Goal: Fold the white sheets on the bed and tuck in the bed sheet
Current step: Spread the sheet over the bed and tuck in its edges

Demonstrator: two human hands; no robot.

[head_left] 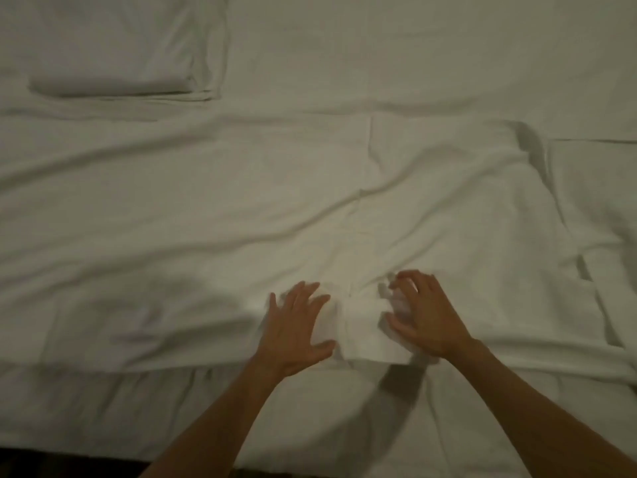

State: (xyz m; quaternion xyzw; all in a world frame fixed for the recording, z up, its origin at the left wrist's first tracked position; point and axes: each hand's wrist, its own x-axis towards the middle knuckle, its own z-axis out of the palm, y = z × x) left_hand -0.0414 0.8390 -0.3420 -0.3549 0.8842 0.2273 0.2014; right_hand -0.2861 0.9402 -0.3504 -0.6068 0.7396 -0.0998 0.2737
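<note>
Dim, warm-grey light, whole frame soft and low-contrast. Right hand [422,313] motion-blurred at the fingers, left hand [296,326] slightly soft. Dark shadow falls below the right wrist; faint shadows along sheet [206,208] wrinkles. Wide-angle bending at edges.

We see a spread sheet [241,201], plain white w/ grey crease shadows, no pattern. Folded sheets [113,46] at upper left: same plain white. Bed sheet [431,56] beneath: white, unpatterned. Dark strip [69,464] along bottom edge: near black.
</note>
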